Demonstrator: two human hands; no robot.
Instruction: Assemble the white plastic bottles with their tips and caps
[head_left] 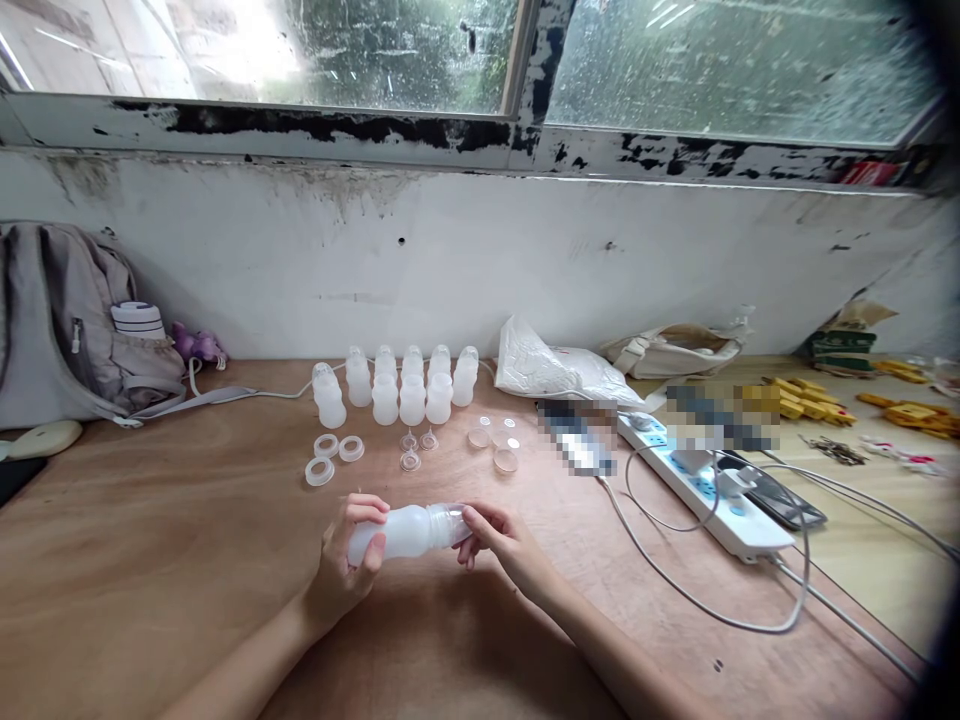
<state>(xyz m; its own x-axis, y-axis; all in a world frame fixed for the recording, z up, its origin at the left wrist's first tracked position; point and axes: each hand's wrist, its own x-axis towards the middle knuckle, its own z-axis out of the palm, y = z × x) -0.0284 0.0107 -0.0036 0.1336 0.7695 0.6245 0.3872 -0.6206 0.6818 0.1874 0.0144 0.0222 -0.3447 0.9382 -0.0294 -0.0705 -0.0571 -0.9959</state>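
Clutter parked around the wooden worktop (150, 560)

A grey backpack (67, 330) is slumped at the far left by the wall, a white plastic bag (555, 370) is dumped mid-back, and a white power strip (705, 490) with trailing cables is laid out right; yellow pieces (802, 398) are scattered beyond.

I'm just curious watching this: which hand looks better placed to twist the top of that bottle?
Probably the right hand: its fingertips pinch the neck end of the bottle, while the left hand wraps the body, holding it sideways.
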